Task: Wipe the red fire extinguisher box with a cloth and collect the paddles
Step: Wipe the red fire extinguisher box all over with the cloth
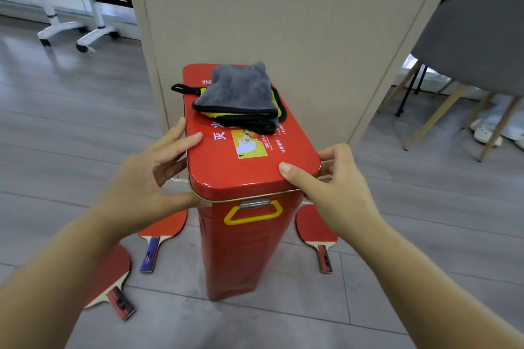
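The red fire extinguisher box [241,249] stands upright on the floor in front of me, with a yellow handle on its near face. A folded grey cloth [241,91] with yellow and black trim lies on the far half of its lid [249,173]. My left hand [141,178] holds the lid's left edge, index finger on top and thumb at the front rim. My right hand [337,190] grips the lid's near right corner, thumb on top and fingers round the side. Three red paddles lie on the floor: one [167,224] left of the box, one [110,272] nearer me, one [312,227] on the right.
A beige partition wall [283,8] rises right behind the box. A grey chair [476,37] with wooden legs stands at the right, white shoes [485,133] under it. White wheeled stand legs [85,34] are at the far left on the grey plank floor.
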